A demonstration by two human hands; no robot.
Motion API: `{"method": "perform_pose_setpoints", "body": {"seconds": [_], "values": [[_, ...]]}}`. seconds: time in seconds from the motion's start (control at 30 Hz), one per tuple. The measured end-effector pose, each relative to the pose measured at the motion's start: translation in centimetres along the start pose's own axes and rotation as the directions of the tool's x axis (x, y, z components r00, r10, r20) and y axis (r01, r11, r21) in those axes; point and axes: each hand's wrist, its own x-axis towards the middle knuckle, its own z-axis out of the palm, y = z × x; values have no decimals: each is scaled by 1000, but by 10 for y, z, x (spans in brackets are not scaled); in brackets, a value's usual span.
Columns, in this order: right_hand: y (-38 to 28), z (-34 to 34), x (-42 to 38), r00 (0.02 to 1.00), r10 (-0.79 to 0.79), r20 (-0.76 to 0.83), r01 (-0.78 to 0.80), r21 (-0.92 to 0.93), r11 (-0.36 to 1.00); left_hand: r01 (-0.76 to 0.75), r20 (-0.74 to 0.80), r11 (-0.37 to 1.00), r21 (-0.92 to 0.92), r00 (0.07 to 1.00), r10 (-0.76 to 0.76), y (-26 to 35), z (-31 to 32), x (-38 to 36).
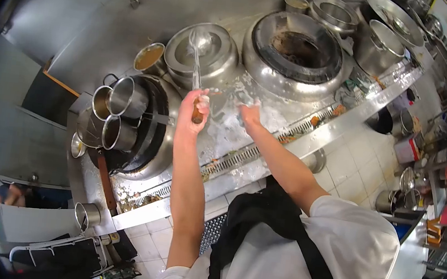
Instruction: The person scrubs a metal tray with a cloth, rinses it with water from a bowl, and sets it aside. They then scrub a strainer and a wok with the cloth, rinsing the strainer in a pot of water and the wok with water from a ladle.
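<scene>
A long-handled ladle (197,69) is gripped in my left hand (193,108), its wooden grip end showing below the fingers. The ladle's bowl is over the left-centre burner ring, above a round steel pot or lid (177,51). My right hand (249,115) is low over the wet, sudsy steel stovetop (221,134), between the two burners and the drain slot. Its fingers are curled, and whatever they hold is hidden and slightly blurred.
A large wok burner (259,72) stands at the back right. To the left, several small pots (129,98) rest in a wok. Food scraps lie along the grated drain (238,157). A tall pot (380,50) and a pan of orange liquid (150,57) stand at the back.
</scene>
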Motion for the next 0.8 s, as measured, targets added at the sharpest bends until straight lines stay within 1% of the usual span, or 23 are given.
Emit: {"method": "perform_pose_setpoints", "body": {"seconds": [0.03, 0.07, 0.1, 0.13, 0.17, 0.2, 0.23, 0.27, 0.3, 0.33, 0.37, 0.4, 0.43, 0.47, 0.5, 0.53, 0.57, 0.6, 0.63, 0.67, 0.7, 0.77, 0.8], "values": [[11, -6, 14, 997, -21, -72, 14, -92, 996, 80, 124, 957, -280, 991, -46, 7, -3, 10], [17, -10, 22, 989, -91, -115, 66, -205, 977, 69, 127, 960, -271, 991, -36, 11, -9, 24], [17, -18, 23, 990, -92, -106, 69, -198, 978, 177, 235, 833, -524, 970, -58, 12, -22, 38], [18, -27, 22, 998, -62, 7, 62, -237, 970, 290, 341, 627, -723, 939, -41, 12, -34, 51], [20, -32, 21, 991, -30, 127, 64, -281, 958, 267, 316, 615, -742, 948, -30, 10, -41, 65], [37, -31, 22, 987, -28, 156, 73, -290, 954, 245, 254, 635, -732, 964, -79, 8, -54, 80], [66, -29, 27, 982, -58, 179, 166, -675, 719, 160, 150, 818, -553, 984, -91, 3, -48, 85], [80, -28, 35, 973, -90, 212, 230, -914, 334, 92, 41, 942, -323, 996, -83, 1, -39, 93], [69, -26, 37, 970, -90, 227, 244, -911, 332, 54, -84, 998, 11, 995, -53, 6, -31, 102], [61, -28, 36, 950, -44, 310, 287, -805, 520, 45, -91, 999, 8, 995, -44, 10, -27, 105], [51, -33, 29, 919, -8, 395, 293, -667, 685, 55, -279, 773, 632, 947, 160, 10, -3, 93], [42, -33, 23, 915, 2, 402, 293, -670, 682, 213, -287, 214, 953, 861, 421, 10, 3, 89], [31, -30, 17, 854, 132, 503, 48, -330, 943, 270, -126, -143, 952, 773, 622, 5, -15, 96], [16, -24, 13, 755, 184, 629, -272, 46, 961, 273, -130, -138, 952, 770, 625, -4, -12, 87], [-6, -12, 8, 756, 179, 630, -269, 49, 962, 290, 5, -276, 916, 682, 731, -20, -4, 69], [-29, 2, -1, 667, 247, 703, -414, 74, 907, 324, 152, -402, 857, 585, 797, -39, -2, 52], [-42, 11, -11, 564, 298, 770, -551, 82, 830, 279, 158, -361, 890, 554, 817, -58, -14, 42], [-49, 16, -18, 569, 296, 767, -548, 85, 832, 228, 164, -321, 919, 521, 838, -77, -34, 37], [-54, 22, -26, 485, 341, 805, -447, -107, 888, 132, 166, -268, 954, 510, 844, -96, -75, 45], [-55, 23, -34, 407, 403, 820, -319, -286, 904, 34, 165, -211, 977, 506, 846, -118, -113, 49], [-19, 24, -34, 502, 379, 778, -259, -283, 924, -45, 230, -238, 970, 478, 848, -138, -126, 40], [2, 12, -38, 430, 537, 726, -256, -472, 843, -267, 212, -82, 960, 504, 837, -160, -124, 20], [37, 7, -30, 486, 417, 768, -80, -436, 896, -340, 149, 55, 939, 547, 824, -168, -119, 11]]}}
